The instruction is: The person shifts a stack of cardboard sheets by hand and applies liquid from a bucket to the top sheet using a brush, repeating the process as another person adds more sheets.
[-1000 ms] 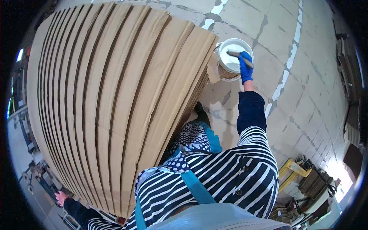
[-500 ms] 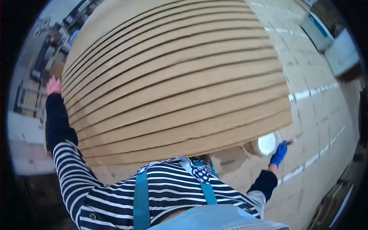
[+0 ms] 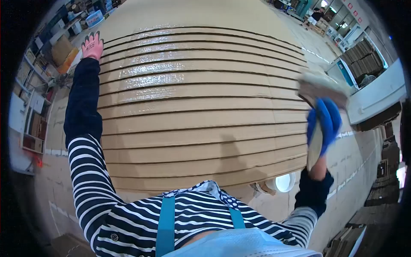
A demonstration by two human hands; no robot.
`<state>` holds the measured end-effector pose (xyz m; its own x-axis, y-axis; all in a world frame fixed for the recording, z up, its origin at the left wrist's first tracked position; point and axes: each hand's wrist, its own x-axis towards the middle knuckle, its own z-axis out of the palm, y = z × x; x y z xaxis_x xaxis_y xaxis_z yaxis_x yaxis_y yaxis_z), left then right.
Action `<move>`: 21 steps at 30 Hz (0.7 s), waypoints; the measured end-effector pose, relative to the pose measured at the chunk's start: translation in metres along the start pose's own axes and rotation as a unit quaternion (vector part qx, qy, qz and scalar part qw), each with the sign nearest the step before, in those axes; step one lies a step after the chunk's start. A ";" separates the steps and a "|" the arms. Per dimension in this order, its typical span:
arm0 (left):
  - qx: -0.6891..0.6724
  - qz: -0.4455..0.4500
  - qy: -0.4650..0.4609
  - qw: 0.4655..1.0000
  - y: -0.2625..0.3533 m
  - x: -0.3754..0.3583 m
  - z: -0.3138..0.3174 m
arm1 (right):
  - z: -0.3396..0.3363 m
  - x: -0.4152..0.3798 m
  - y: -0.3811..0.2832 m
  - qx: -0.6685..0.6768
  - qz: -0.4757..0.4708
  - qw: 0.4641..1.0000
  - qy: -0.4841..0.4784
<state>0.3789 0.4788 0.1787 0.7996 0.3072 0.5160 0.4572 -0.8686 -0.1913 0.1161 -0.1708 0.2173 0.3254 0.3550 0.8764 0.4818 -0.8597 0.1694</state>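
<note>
Before me lies a fanned stack of brown cardboard sheets [image 3: 205,115], overlapped so that each shows only a long strip. Wet-looking glossy streaks cover several strips left of the middle. My left hand [image 3: 93,46], in a pink glove with dark fingertips, rests with spread fingers at the stack's far left edge. In a blue glove, my right hand [image 3: 326,124] grips the pale handle of a wide brush [image 3: 322,91], held up at the right edge of the stack and blurred by motion. Below it, a round bucket [image 3: 284,183] with white inside stands near the stack's front right corner.
Shelving [image 3: 32,115] with boxes lines the left side. At the right stand a white cabinet-like unit [image 3: 381,96] and stacked cardboard [image 3: 364,58]. More flat cardboard [image 3: 351,240] leans at the lower right. A person [image 3: 317,15] is far off at the upper right.
My right hand has risen from beside the bucket to the stack's right edge, bringing the brush into view. My left hand appears farther along the left edge, and the camera view has tilted up.
</note>
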 end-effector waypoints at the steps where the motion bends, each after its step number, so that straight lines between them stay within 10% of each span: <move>1: -0.024 -0.011 0.017 1.000 -0.001 0.005 0.005 | 0.030 0.021 -0.009 0.059 0.000 0.998 0.022; 4: -0.103 -0.026 0.031 0.994 -0.003 0.018 0.035 | 0.125 0.073 -0.007 0.200 0.004 0.980 0.019; 5: -0.158 -0.030 0.033 0.986 -0.002 0.019 0.043 | 0.149 0.086 -0.016 0.425 0.305 0.851 -0.044; 15: -0.087 0.045 -0.088 0.991 -0.009 0.032 0.103 | 0.305 0.144 0.039 0.254 0.293 0.899 -0.205; 21: -0.098 0.022 -0.107 0.989 -0.002 0.024 0.084 | 0.267 0.088 0.005 0.396 0.306 0.780 -0.376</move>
<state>0.4298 0.5207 0.1214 0.8909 0.3243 0.3179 0.3525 -0.9352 -0.0339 0.3646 -0.0454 0.1746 0.9333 0.3382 0.1208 0.3034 -0.5627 -0.7689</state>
